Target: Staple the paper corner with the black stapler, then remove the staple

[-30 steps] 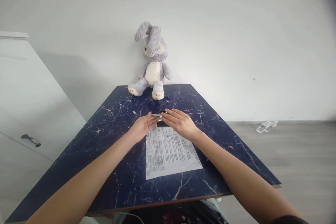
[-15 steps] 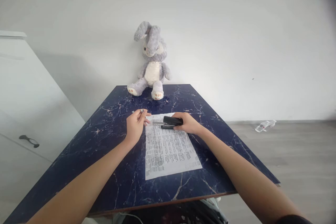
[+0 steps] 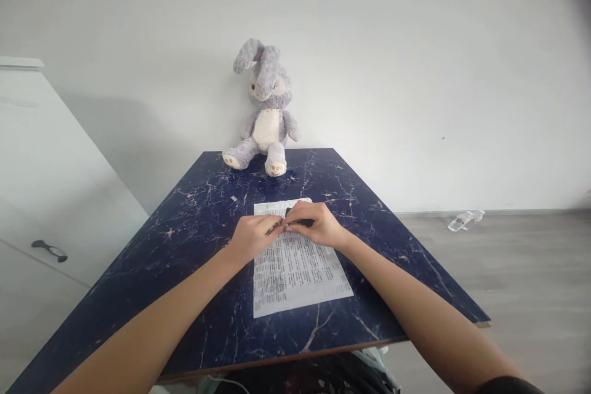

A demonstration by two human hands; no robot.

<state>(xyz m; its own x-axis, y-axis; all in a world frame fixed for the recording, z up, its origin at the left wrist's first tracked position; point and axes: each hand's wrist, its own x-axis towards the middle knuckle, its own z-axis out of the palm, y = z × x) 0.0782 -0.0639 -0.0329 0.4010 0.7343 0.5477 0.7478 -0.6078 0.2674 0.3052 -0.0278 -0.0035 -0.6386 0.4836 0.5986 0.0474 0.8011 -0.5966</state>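
A black stapler (image 3: pixel 305 222) is held over the printed sheet, mostly covered by my fingers. My right hand (image 3: pixel 321 225) is closed around its body, thumb below and fingers above. My left hand (image 3: pixel 256 235) meets it from the left, its fingers pinched at the stapler's metal front part. Whether a strip of staples sits between those fingertips is hidden. Beneath both hands lies the sheet of printed paper (image 3: pixel 302 280), flat on the dark blue marbled table (image 3: pixel 207 314). Left of the sheet's top corner is a small pale greyish piece (image 3: pixel 234 198), perhaps staples.
A grey plush rabbit (image 3: pixel 268 126) sits at the table's far end against the white wall (image 3: pixel 392 74). On the left stands a white cabinet (image 3: pixel 55 166) with a dark handle (image 3: pixel 49 251). Clear crumpled plastic (image 3: pixel 466 220) lies on the floor at right.
My left hand has moved right and down to the stapler, bringing its fingertips against my right hand's. The small pale piece on the table now shows fully. The sheet has stayed in place.
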